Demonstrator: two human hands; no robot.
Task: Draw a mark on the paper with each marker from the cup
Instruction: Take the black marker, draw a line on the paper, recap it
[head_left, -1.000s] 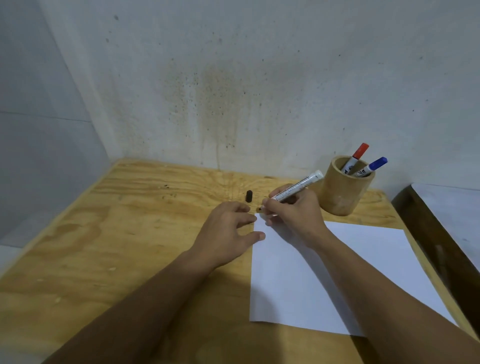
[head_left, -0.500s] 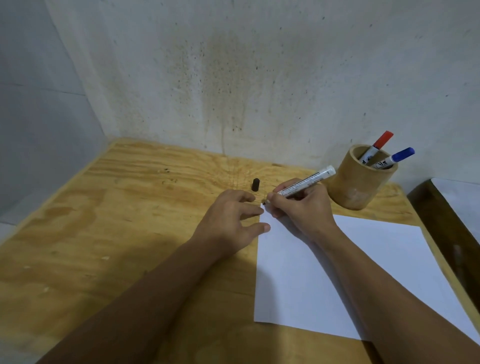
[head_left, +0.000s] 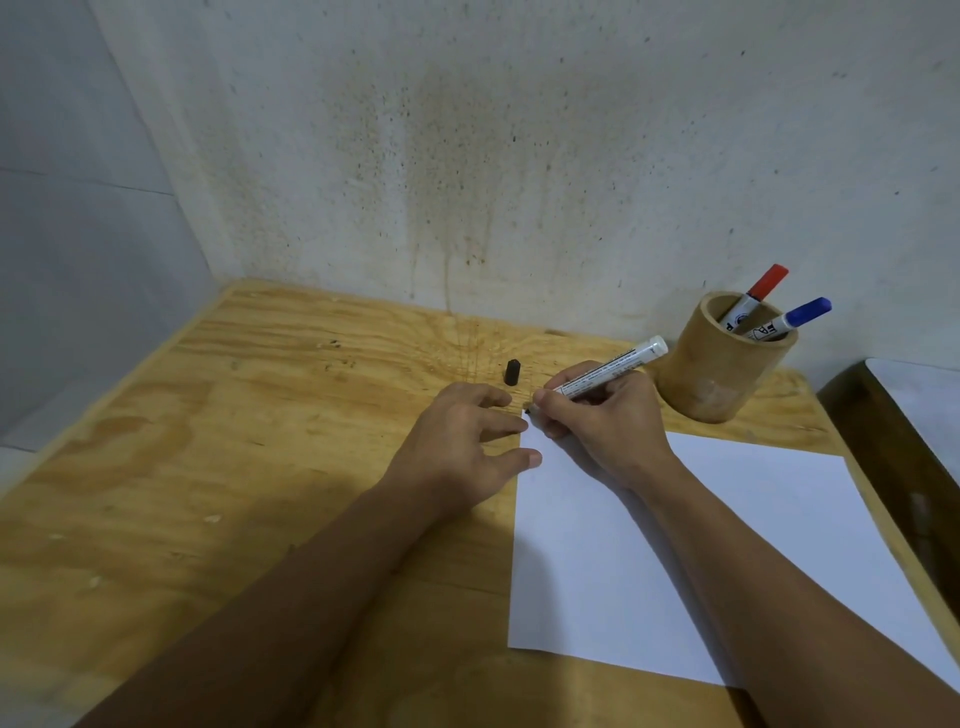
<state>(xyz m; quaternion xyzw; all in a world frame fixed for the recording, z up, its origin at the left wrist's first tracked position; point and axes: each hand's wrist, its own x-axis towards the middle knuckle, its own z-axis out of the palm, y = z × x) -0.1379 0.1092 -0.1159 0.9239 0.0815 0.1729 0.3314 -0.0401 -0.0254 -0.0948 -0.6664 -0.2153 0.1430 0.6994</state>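
head view: white uncapped marker tip touches paper corner.

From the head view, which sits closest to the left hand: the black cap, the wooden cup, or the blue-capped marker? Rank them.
From the left hand:
1. Black cap, just beyond the fingertips on the table.
2. Wooden cup, off to the right, past the right hand.
3. Blue-capped marker, farthest, sticking out of the cup.

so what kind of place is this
Probably a bare makeshift work corner, not a furnished office: an unfinished plywood table pushed against a stained, speckled wall, with only paper and a wooden cup of markers.
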